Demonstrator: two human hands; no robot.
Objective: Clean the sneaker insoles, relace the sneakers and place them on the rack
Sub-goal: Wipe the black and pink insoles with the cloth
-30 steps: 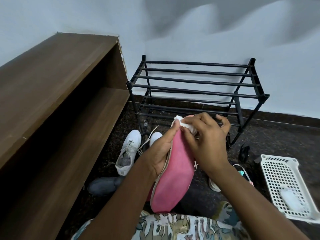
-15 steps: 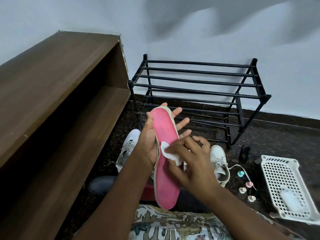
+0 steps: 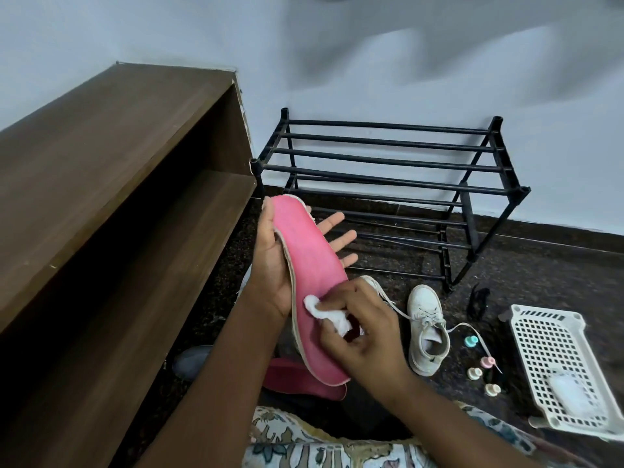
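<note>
Left fingers [image 3: 332,220] spread behind pink insole [image 3: 305,255] | right fingers [image 3: 342,296] pinch white wad [image 3: 313,306] against its face

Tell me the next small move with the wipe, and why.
Probably slide the white wipe toward the lower end of the pink insole. The right hand pinches it against the insole's lower half, bare pink surface lies below, and the left hand props the insole from behind.

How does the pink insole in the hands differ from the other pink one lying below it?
The held insole rests raised on the left hand; the floor insole lies below on the floor, partly hidden. The right hand presses a white wad on the held insole; no hand touches the floor insole. Both are pink.
</note>
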